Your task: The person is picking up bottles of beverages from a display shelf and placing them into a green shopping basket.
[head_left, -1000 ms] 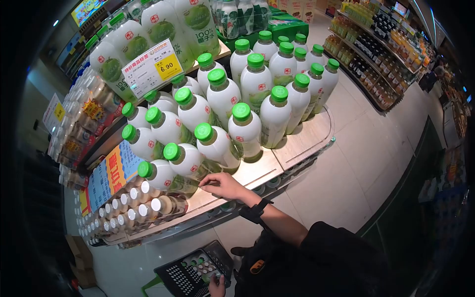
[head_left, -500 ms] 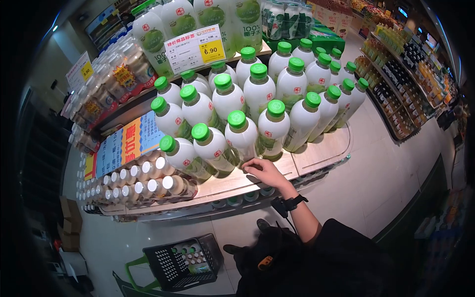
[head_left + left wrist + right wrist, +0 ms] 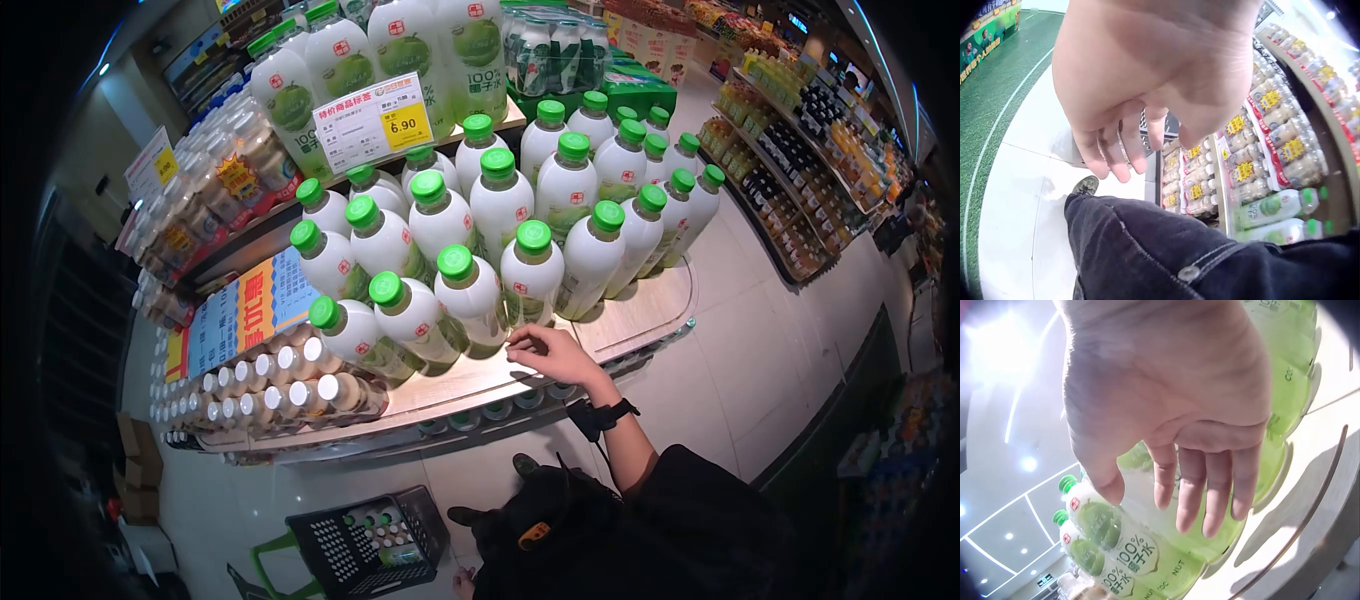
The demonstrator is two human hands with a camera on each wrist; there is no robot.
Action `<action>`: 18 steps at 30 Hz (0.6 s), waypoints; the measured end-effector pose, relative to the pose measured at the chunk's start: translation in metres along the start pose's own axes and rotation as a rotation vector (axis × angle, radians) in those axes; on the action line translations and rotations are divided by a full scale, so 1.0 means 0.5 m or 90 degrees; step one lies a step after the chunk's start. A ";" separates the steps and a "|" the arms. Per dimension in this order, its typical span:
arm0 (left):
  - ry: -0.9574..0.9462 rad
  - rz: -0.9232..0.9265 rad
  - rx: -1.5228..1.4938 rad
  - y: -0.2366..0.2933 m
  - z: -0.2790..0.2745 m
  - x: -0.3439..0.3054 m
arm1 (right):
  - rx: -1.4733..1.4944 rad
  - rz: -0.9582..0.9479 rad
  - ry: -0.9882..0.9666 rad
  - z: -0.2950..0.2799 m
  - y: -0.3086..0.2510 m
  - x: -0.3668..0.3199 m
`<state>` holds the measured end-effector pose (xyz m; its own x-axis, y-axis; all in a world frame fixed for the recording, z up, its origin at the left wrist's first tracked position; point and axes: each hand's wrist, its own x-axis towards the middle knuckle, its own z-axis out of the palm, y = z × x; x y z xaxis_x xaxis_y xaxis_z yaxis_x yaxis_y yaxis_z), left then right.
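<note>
Overhead, from the head view: pale tiled shop floor and a lit display shelf under the right hand, fingers loosely bent, grasping nothing. Just beyond the fingertips, contact unclear, a white bottle with green cap and green label, upright in the front row. Far below, a black basket with small bottles inside.

From the left wrist: left hand, fingers slack and empty above white floor.

From the right wrist: relaxed fingers just before green-labelled bottles.
</note>
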<state>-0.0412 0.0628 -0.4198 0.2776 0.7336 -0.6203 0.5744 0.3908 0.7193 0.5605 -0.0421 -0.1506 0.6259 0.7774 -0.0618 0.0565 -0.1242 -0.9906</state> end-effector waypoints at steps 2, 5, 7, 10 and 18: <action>-0.008 -0.002 -0.002 0.012 0.003 0.014 | 0.006 -0.025 0.057 -0.025 0.006 0.015; -0.025 0.001 0.002 0.049 0.004 0.045 | -0.120 -0.010 0.061 -0.041 -0.011 0.030; -0.038 0.005 0.002 0.075 0.012 0.071 | -0.162 0.034 0.064 -0.048 -0.040 0.025; -0.057 0.000 -0.007 0.086 0.033 0.092 | -0.225 -0.113 0.029 -0.058 -0.018 0.012; -0.083 -0.041 -0.058 0.072 0.087 0.090 | -0.177 -0.041 0.150 -0.176 -0.036 -0.038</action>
<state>0.0256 0.0857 -0.4356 0.3441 0.6293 -0.6968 0.5236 0.4874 0.6988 0.6161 -0.1088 -0.1209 0.7741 0.6302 0.0606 0.2898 -0.2676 -0.9189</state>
